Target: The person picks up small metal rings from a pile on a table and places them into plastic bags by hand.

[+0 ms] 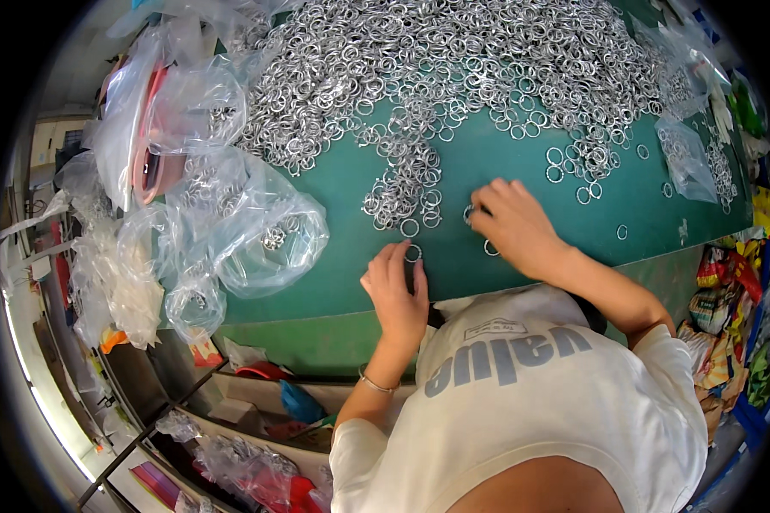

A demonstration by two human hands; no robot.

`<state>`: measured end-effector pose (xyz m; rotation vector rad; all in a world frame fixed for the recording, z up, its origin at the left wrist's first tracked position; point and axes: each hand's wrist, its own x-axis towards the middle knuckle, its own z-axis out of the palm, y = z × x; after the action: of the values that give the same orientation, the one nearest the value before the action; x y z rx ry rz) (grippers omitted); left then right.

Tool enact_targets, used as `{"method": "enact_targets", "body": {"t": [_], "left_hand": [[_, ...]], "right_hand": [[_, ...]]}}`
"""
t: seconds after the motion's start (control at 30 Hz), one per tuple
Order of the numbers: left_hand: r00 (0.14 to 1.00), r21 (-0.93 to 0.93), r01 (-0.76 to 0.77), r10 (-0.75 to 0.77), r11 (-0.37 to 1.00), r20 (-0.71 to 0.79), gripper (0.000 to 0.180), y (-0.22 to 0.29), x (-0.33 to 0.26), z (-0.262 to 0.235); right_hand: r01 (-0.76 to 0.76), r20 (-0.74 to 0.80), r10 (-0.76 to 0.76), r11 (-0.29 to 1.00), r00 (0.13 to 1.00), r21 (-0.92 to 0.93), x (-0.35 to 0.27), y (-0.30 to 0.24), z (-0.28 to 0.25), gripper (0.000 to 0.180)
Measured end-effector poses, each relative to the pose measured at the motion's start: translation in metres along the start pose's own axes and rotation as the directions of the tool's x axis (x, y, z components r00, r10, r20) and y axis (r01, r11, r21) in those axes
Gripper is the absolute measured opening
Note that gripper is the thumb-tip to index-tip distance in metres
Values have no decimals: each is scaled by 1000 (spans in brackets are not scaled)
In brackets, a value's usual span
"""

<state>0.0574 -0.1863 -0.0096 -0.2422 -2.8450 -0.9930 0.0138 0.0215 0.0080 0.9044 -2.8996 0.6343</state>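
My left hand (395, 289) is at the near side of the green table (316, 286), with thumb and fingers closed around a silver metal ring (414, 248). To its right, my right hand (515, 224) is bent over the table, its fingers curled in. Another metal ring (468, 215) shows at those fingertips, partly hidden by them. Under the right palm's near edge lies a loose ring (490, 249), half covered. Just beyond my left fingertips a single ring (410, 228) lies at the tip of a small heap of rings (405, 184).
A large pile of metal rings (462, 51) spreads over the table's far side. Clear plastic bags (269, 227), some with rings inside, crowd the left. A smaller bag (686, 158) lies at the right. Below the left edge are shelves with wrapped goods (257, 474); colourful packets (719, 299) stand at right.
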Motion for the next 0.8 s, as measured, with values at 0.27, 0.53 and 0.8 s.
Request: {"method": "enact_targets", "body": {"t": [0.27, 0.53, 0.8], "left_hand": [[996, -11, -23, 24, 1000, 89, 42, 10, -8, -5], [1000, 10, -10, 10, 1000, 10, 34, -8, -7, -5], [1000, 68, -19, 19, 997, -2, 34, -7, -7, -12]], "right_hand": [[112, -93, -84, 927, 992, 358, 18, -31, 24, 9], [140, -31, -137, 983, 990, 116, 32, -36, 29, 11], [22, -288, 25, 988, 957, 156, 2, -15, -2, 16]]}}
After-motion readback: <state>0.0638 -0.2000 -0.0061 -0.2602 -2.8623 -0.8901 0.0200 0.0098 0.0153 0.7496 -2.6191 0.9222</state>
